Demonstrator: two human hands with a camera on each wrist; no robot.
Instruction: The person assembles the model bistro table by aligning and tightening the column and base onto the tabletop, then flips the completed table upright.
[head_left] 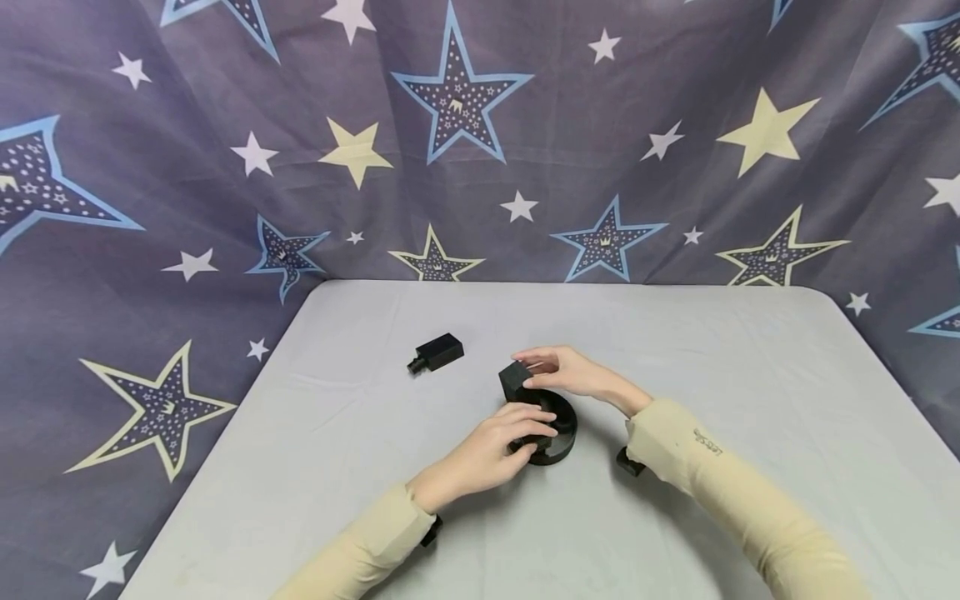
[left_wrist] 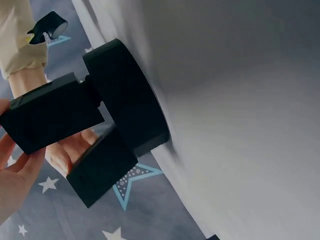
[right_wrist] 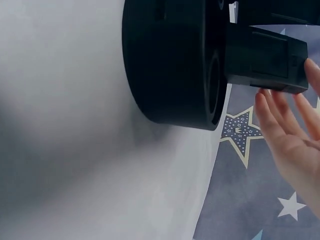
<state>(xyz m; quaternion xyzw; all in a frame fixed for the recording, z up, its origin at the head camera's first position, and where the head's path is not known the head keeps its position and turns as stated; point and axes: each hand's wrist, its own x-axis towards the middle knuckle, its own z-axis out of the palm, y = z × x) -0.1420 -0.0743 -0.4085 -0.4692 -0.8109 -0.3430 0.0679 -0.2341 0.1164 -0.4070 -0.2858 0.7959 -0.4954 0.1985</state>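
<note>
A black round holder [head_left: 566, 421] stands on the table, its thick curved wall [left_wrist: 127, 100] plain in the left wrist view. Two black rectangular blocks meet its upper side. My left hand [head_left: 483, 450] pinches the end of the nearer block [left_wrist: 52, 115], whose narrow neck meets the holder. With thumb and fingertips, my right hand [head_left: 566, 371] holds the end of the farther block [head_left: 514, 379]; this block [right_wrist: 265, 60] slants out of the holder's open side. Whether it is fully seated there I cannot tell.
Another black block [head_left: 440, 352] with a narrow stepped tip lies on the table, beyond the hands to the left. The white-covered table [head_left: 337, 417] ends at a star-patterned cloth [head_left: 480, 200] behind it and at the sides.
</note>
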